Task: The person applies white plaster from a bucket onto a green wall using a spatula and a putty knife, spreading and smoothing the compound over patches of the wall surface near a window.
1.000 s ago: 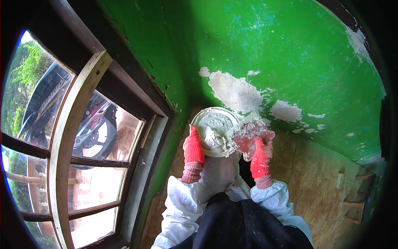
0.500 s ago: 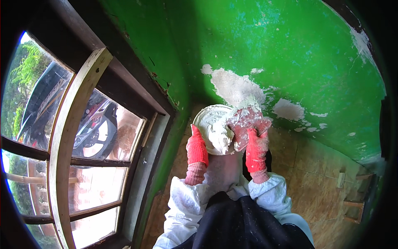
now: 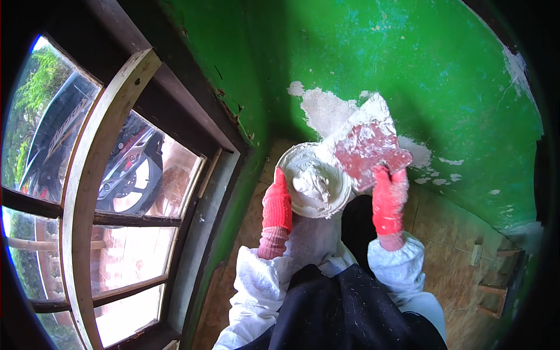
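From the head camera, the left hand (image 3: 277, 204) in a red glove is gripping the rim of a round tub of white putty (image 3: 314, 181). The right hand (image 3: 387, 201) is clenching a wide red putty scraper (image 3: 367, 146) (blade smeared white) over the tub, beside the patched green wall (image 3: 408, 64). Putty could be dropping onto the floor (image 3: 455, 233) if the blade is tilting.
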`<state>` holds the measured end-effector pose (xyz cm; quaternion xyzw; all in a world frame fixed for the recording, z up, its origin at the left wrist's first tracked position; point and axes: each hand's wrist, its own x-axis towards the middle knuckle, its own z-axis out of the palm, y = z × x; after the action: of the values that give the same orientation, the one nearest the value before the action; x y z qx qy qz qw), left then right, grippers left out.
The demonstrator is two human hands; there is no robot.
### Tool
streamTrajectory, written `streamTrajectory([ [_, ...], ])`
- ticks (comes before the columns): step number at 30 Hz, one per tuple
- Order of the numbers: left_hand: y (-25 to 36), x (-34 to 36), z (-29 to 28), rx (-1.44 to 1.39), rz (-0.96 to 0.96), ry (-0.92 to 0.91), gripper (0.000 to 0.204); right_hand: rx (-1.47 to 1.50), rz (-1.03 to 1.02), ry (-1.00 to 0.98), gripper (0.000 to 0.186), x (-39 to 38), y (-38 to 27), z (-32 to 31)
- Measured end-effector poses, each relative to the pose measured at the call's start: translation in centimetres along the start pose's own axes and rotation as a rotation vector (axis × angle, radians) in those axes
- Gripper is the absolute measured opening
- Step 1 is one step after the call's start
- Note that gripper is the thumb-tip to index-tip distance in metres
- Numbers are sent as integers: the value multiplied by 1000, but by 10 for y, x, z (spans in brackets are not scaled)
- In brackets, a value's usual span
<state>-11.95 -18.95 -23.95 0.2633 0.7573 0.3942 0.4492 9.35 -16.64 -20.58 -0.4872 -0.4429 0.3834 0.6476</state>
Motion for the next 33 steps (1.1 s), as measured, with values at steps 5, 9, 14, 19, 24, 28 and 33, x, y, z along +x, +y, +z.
streamTrajectory([
  [5,5,-10,-3,138,158,31,71,-226,181,-43,35,-6,-39,-20],
  [9,14,-13,-1,-40,-20,91,70,-530,213,-14,35,-7,-32,-25],
  [14,4,-12,15,-15,42,197,70,-634,221,-12,39,-23,-13,-29],
  [19,5,-12,23,-135,-45,295,67,-418,375,62,39,-38,8,-31],
  [24,1,-7,33,-226,-124,323,66,-180,473,170,36,-50,20,-23],
  [28,1,-7,40,-98,-158,339,70,-173,368,138,31,-64,52,-13],
  [33,-27,9,32,195,55,253,45,108,350,172,29,-40,21,-24],
])
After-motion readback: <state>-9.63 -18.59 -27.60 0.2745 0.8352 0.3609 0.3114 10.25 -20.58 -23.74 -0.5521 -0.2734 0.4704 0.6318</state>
